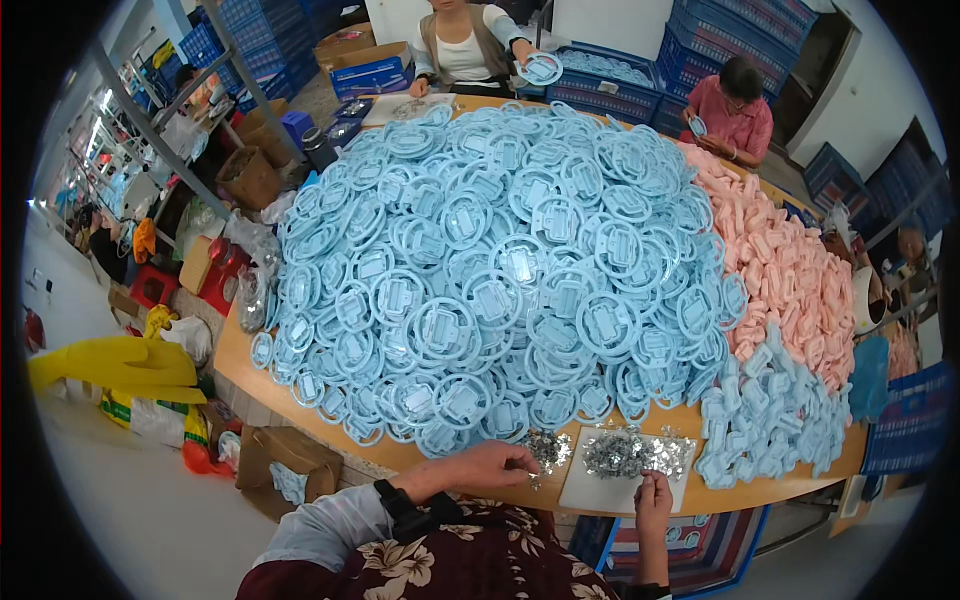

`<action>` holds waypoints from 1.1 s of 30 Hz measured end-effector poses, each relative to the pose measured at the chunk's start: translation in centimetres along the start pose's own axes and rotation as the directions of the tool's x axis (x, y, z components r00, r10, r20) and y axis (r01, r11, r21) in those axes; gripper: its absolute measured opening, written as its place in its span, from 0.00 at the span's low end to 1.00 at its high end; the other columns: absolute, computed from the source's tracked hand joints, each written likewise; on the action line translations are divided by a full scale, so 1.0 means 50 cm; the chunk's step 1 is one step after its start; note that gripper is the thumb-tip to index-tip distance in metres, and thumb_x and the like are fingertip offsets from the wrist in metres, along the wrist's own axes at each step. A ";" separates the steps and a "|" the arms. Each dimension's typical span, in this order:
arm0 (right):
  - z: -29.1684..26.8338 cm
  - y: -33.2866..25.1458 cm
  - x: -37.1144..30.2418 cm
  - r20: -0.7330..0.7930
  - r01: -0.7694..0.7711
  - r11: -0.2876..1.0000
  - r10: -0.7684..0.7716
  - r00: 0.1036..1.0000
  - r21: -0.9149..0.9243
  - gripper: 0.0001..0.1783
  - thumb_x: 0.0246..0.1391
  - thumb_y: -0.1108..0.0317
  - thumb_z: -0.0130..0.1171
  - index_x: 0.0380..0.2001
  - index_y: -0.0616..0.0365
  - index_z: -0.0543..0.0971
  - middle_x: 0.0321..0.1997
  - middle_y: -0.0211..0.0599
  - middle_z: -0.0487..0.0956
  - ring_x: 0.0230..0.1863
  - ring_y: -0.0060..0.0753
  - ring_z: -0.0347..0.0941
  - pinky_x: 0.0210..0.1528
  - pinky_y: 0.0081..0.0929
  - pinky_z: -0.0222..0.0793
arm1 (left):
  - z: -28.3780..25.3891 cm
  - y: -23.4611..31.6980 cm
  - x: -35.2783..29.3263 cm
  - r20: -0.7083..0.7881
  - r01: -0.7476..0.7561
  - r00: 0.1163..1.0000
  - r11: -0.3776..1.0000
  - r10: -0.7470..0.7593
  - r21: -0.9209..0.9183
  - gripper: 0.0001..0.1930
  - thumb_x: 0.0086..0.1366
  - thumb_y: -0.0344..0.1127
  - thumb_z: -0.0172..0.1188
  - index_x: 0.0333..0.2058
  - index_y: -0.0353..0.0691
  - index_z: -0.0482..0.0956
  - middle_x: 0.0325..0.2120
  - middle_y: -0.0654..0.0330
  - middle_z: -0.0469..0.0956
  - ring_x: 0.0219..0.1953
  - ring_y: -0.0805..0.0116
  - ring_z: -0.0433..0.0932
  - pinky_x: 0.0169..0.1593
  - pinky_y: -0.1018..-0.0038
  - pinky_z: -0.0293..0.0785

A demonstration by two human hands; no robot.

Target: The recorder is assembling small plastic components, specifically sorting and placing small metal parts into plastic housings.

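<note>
My left hand [500, 464] reaches in over the table's front edge, its fingers loosely curved and somewhat apart, beside a small heap of shiny silver pieces [548, 450]. No object shows in it. My right hand [654, 494] is at the near edge of a white board [582, 492], with thumb and fingers pinched together. Whatever they hold, if anything, is too small to make out. A larger heap of silver pieces [615, 455] lies on the board. Just beyond my hands rises a big pile of light blue round plastic frames [490, 300].
Pink plastic parts [790, 280] and small pale blue parts [770, 410] are heaped at the right of the wooden table [300, 405]. Two people sit across it; one holds up a blue ring [541, 69]. Below the front edge is a blue crate [745, 545]; a cardboard box [270, 450] stands left.
</note>
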State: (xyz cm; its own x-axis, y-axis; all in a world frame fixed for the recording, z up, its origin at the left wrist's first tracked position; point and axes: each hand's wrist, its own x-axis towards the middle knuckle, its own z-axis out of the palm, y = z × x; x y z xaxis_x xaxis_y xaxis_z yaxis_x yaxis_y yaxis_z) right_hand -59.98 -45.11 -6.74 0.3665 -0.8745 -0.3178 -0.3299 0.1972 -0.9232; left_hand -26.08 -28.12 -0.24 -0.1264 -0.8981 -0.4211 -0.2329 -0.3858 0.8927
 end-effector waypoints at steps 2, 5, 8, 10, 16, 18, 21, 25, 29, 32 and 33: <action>0.030 -0.034 -0.013 0.005 -0.019 1.000 0.019 1.000 0.020 0.08 0.70 0.67 0.46 0.43 0.58 0.74 0.17 0.21 0.64 0.17 0.11 0.56 0.19 0.15 0.51 | -0.002 -0.019 -0.017 0.010 0.007 1.000 1.000 -0.007 -0.024 0.15 0.68 0.40 0.58 0.50 0.40 0.79 0.41 0.61 0.83 0.44 0.71 0.80 0.48 0.72 0.74; 0.065 -0.055 -0.029 -0.003 0.003 1.000 -0.003 1.000 -0.006 0.08 0.71 0.67 0.45 0.41 0.57 0.73 0.18 0.21 0.64 0.17 0.12 0.56 0.19 0.16 0.52 | -0.025 -0.031 -0.041 0.043 -0.035 0.998 0.996 0.038 -0.084 0.18 0.69 0.41 0.58 0.53 0.40 0.77 0.42 0.60 0.83 0.44 0.71 0.80 0.48 0.72 0.74; 0.077 -0.029 -0.051 -0.047 0.081 0.988 -0.088 0.995 -0.129 0.09 0.71 0.66 0.45 0.39 0.57 0.73 0.19 0.21 0.64 0.18 0.13 0.56 0.20 0.16 0.53 | -0.099 0.081 -0.066 0.137 -0.006 0.990 0.996 0.019 -0.091 0.22 0.71 0.37 0.53 0.61 0.42 0.71 0.42 0.61 0.80 0.41 0.75 0.78 0.46 0.74 0.73; 0.128 -0.074 -0.085 0.019 0.082 0.960 -0.080 0.997 -0.269 0.09 0.71 0.66 0.45 0.38 0.57 0.73 0.19 0.21 0.64 0.18 0.13 0.56 0.20 0.17 0.54 | -0.184 0.211 -0.156 -0.288 -0.315 0.941 0.761 0.175 -0.567 0.25 0.68 0.41 0.57 0.62 0.40 0.69 0.50 0.57 0.77 0.47 0.71 0.78 0.54 0.71 0.73; 0.190 -0.071 -0.162 0.008 0.055 0.972 -0.055 0.998 -0.229 0.08 0.67 0.69 0.46 0.44 0.57 0.74 0.20 0.24 0.67 0.20 0.15 0.62 0.23 0.18 0.59 | -0.330 0.192 -0.136 0.158 -0.282 0.930 0.921 0.331 -0.270 0.22 0.72 0.41 0.53 0.61 0.40 0.71 0.47 0.57 0.80 0.44 0.68 0.80 0.51 0.71 0.76; 0.208 -0.029 -0.156 -0.054 0.158 0.935 -0.185 0.981 -0.317 0.07 0.68 0.67 0.48 0.41 0.56 0.73 0.22 0.25 0.69 0.21 0.15 0.63 0.23 0.19 0.59 | -0.262 0.172 -0.148 0.444 -0.176 0.882 0.984 0.158 0.000 0.27 0.70 0.44 0.56 0.64 0.40 0.68 0.47 0.56 0.82 0.44 0.65 0.81 0.52 0.70 0.76; 0.280 -0.085 -0.177 0.021 0.136 0.912 -0.139 0.990 -0.386 0.09 0.67 0.65 0.51 0.39 0.61 0.73 0.23 0.30 0.71 0.25 0.21 0.67 0.28 0.25 0.65 | -0.153 0.011 -0.206 0.428 -0.148 0.903 0.969 0.050 0.200 0.27 0.71 0.46 0.57 0.62 0.37 0.70 0.45 0.57 0.83 0.44 0.66 0.81 0.51 0.69 0.75; 0.291 -0.108 -0.238 -0.029 0.077 0.908 -0.097 0.995 -0.412 0.10 0.64 0.66 0.54 0.40 0.61 0.75 0.28 0.44 0.77 0.30 0.32 0.76 0.36 0.32 0.71 | -0.156 -0.050 -0.252 0.348 -0.071 0.933 0.995 0.090 -0.066 0.25 0.70 0.43 0.59 0.61 0.37 0.71 0.40 0.58 0.82 0.40 0.72 0.79 0.45 0.72 0.75; 0.289 -0.073 -0.305 -0.075 -0.002 0.917 -0.031 0.997 -0.399 0.09 0.63 0.67 0.56 0.42 0.60 0.78 0.31 0.44 0.80 0.33 0.34 0.78 0.39 0.30 0.72 | -0.168 -0.070 -0.253 0.302 0.066 0.953 0.977 -0.002 -0.203 0.24 0.69 0.39 0.61 0.60 0.38 0.72 0.34 0.64 0.78 0.35 0.79 0.77 0.40 0.76 0.74; 0.283 -0.072 -0.335 -0.106 -0.019 0.915 -0.026 0.994 -0.402 0.10 0.62 0.67 0.56 0.44 0.58 0.78 0.37 0.48 0.82 0.40 0.41 0.81 0.43 0.32 0.74 | -0.159 -0.076 -0.251 0.329 0.108 0.944 0.970 -0.031 -0.220 0.22 0.69 0.38 0.61 0.60 0.40 0.73 0.34 0.71 0.74 0.35 0.82 0.70 0.42 0.80 0.70; 0.282 -0.075 -0.340 -0.098 -0.029 0.912 -0.013 0.995 -0.408 0.10 0.61 0.67 0.56 0.44 0.57 0.78 0.36 0.48 0.82 0.39 0.42 0.81 0.43 0.32 0.74 | -0.155 -0.084 -0.251 0.341 0.120 0.939 0.967 -0.038 -0.225 0.22 0.69 0.38 0.61 0.60 0.40 0.73 0.34 0.71 0.74 0.35 0.82 0.70 0.42 0.80 0.69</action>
State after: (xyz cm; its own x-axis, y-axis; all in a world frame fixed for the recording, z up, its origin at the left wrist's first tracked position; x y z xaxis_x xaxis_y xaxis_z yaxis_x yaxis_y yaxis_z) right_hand -52.69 -24.71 -0.92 0.2839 -0.9160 -0.2835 -0.6668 0.0239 -0.7449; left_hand -16.06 -16.86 2.53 -0.4387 -0.7572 -0.4839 -0.0237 -0.5285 0.8486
